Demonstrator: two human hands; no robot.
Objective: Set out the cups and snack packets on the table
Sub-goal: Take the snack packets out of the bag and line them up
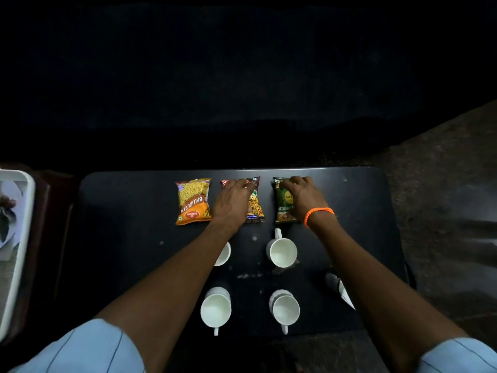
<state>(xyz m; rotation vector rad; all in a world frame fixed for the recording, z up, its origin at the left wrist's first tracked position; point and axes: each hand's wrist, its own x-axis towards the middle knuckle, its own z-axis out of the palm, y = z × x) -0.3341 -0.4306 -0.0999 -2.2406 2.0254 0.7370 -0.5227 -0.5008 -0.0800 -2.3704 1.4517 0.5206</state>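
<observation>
three snack packets (193, 201) lie flat in a far row; white cups (282, 251) stand upright nearer.

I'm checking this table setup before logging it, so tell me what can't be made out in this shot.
Head view only:
- Middle packet: the left hand covers much of it, so its name is unreadable.
- Green packet: the right hand hides its right side.
- Far left cup: mostly behind the left forearm.
- Object at the table's right edge: blurred, partly behind the right forearm.
- White tray: cut off by the frame's left edge.
- Background: too dark.
</observation>
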